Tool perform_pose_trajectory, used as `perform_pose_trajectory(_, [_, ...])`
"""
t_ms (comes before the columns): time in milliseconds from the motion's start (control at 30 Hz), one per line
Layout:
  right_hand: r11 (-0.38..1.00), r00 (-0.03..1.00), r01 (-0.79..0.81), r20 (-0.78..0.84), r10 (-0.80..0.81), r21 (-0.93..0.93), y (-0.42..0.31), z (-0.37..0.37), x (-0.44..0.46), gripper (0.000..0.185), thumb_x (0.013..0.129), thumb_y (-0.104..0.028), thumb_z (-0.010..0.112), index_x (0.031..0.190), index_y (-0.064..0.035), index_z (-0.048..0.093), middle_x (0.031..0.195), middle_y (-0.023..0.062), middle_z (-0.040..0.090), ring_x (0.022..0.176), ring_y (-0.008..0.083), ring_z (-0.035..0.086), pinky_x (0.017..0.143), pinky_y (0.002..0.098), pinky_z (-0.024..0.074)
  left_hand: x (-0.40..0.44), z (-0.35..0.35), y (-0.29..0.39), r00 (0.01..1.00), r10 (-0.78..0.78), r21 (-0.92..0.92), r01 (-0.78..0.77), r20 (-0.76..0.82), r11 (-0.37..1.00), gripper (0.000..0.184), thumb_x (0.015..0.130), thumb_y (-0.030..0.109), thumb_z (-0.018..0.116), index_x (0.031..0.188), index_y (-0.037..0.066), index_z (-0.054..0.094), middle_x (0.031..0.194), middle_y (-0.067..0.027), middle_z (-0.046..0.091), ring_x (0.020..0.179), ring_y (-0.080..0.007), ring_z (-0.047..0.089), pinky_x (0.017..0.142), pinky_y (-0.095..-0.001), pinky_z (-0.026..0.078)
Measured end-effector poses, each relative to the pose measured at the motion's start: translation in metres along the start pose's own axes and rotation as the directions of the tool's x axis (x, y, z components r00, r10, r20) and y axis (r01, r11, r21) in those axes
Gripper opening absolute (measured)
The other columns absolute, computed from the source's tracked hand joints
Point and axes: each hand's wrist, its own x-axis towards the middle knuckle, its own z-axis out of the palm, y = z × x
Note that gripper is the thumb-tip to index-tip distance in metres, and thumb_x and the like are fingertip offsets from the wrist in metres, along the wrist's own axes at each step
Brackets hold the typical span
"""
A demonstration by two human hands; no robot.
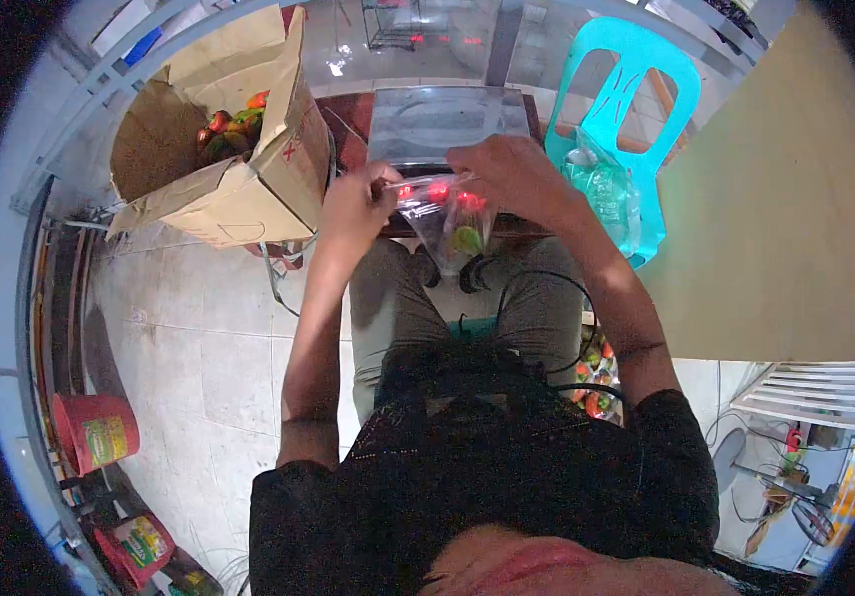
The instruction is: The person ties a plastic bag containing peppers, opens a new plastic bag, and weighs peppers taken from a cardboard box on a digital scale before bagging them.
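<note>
A clear plastic bag (432, 223) hangs between my two hands, over my lap. My left hand (356, 207) pinches its left upper edge, and my right hand (512, 177) grips the upper right side. Low in the bag's right part lies a greenish pepper (466, 239). Behind the bag, red lit digits (437, 192) glow through the plastic. They sit at the front of a weighing scale with a flat metal platform (422, 124), just beyond my hands.
An open cardboard box (293, 189) with red and green peppers (233, 129) stands left. A turquoise plastic chair (636, 109) at right holds a green-tinted plastic bag (601, 194). Further right is a large tan panel (775, 228). More peppers (596, 382) lie beside my right leg. Red buckets (94, 434) stand far left.
</note>
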Motion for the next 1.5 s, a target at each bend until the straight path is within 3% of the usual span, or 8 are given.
perform_pose_trajectory(333, [0.975,1.000,-0.026,0.000,0.027,0.219,0.001,-0.009,0.005,0.024,0.081,-0.027,0.059,0.086,-0.0042,0.055,0.070,0.0184,0.056,0.071,0.0380,0.058,0.062,0.0442,0.0437,0.014,-0.016,0.015,0.923,0.365,-0.347,-0.385,-0.125,0.855,0.065,0.071,0.020,0.075,0.126,0.002,0.045,0.123,-0.0095,0.053,0.114,-0.0230,0.051,0.096,-0.0323,0.039])
perform_pose_trajectory(367, [0.961,1.000,0.002,-0.003,-0.001,0.276,-0.003,-0.010,0.007,0.025,0.082,-0.028,0.059,0.086,-0.0037,0.055,0.070,0.0185,0.056,0.070,0.0382,0.058,0.061,0.0439,0.0434,0.005,0.001,-0.011,0.972,0.217,-0.394,-0.168,0.084,0.904,0.084,0.067,0.029,0.079,0.135,0.005,0.037,0.134,-0.0113,0.042,0.127,-0.0206,0.037,0.106,-0.0338,0.028])
perform_pose_trajectory(500, [0.970,0.993,0.116,-0.030,-0.112,0.212,0.000,0.006,0.021,0.025,0.085,-0.027,0.058,0.088,-0.0032,0.054,0.067,0.0187,0.053,0.064,0.0374,0.055,0.059,0.0419,0.0425,-0.001,0.067,-0.042,0.880,0.043,-0.341,0.138,0.474,0.930,0.067,0.077,0.036,0.073,0.129,0.004,0.046,0.120,-0.0091,0.056,0.109,-0.0183,0.053,0.093,-0.0331,0.041])
perform_pose_trajectory(867, [0.482,0.870,0.049,-0.274,0.409,0.875,0.048,-0.018,-0.007,0.055,0.074,-0.028,0.072,0.119,-0.0051,0.051,0.103,0.0063,0.060,0.093,0.0193,0.058,0.083,0.0359,0.0478,0.014,0.088,-0.001,0.993,0.086,-0.538,-0.028,0.082,0.843,0.028,0.093,0.027,0.055,0.102,0.003,0.064,0.095,-0.0082,0.067,0.088,-0.0181,0.062,0.081,-0.0316,0.047])
perform_pose_trajectory(900, [0.733,0.941,0.041,-0.274,0.201,0.679,0.066,0.008,-0.025,0.068,0.073,-0.029,0.072,0.130,-0.0062,0.043,0.122,0.0097,0.052,0.110,0.0208,0.051,0.098,0.0354,0.0396,0.014,0.084,0.010,0.993,0.112,-0.511,-0.083,0.026,0.856,0.027,0.092,0.027,0.055,0.101,0.003,0.064,0.094,-0.0091,0.067,0.087,-0.0200,0.063,0.080,-0.0324,0.047])
perform_pose_trajectory(1033, [0.602,0.982,-0.041,0.142,-0.121,0.797,0.037,0.072,-0.046,0.062,0.076,-0.031,0.071,0.128,-0.0061,0.048,0.133,0.0110,0.047,0.120,0.0259,0.047,0.104,0.0370,0.0347,0.026,0.077,0.012,0.904,0.424,-0.069,-0.421,0.043,0.904,0.024,0.087,0.024,0.059,0.099,0.004,0.063,0.092,-0.0155,0.066,0.087,-0.0290,0.063,0.080,-0.0359,0.048])
perform_pose_trajectory(1133, [0.644,0.881,-0.428,0.451,0.141,0.634,0.027,0.099,-0.042,0.049,0.084,-0.029,0.064,0.124,-0.0055,0.051,0.128,0.0104,0.051,0.117,0.0224,0.048,0.102,0.0368,0.0356,0.041,0.070,0.018,0.764,0.642,0.234,-0.637,0.068,0.734,0.025,0.080,0.022,0.062,0.098,0.004,0.063,0.089,-0.0176,0.064,0.086,-0.0324,0.063,0.079,-0.0374,0.048])
perform_pose_trajectory(1500, [0.409,0.971,-0.217,0.155,0.180,0.887,0.020,0.153,-0.046,0.032,0.096,-0.029,0.049,0.106,-0.0029,0.064,0.099,0.0080,0.067,0.096,0.0160,0.060,0.088,0.0326,0.0450,0.067,-0.034,0.085,0.978,0.180,-0.429,-0.116,0.110,0.896,0.023,0.087,0.014,0.060,0.108,0.006,0.057,0.082,-0.0006,0.060,0.067,-0.0075,0.055,0.062,-0.0261,0.046])
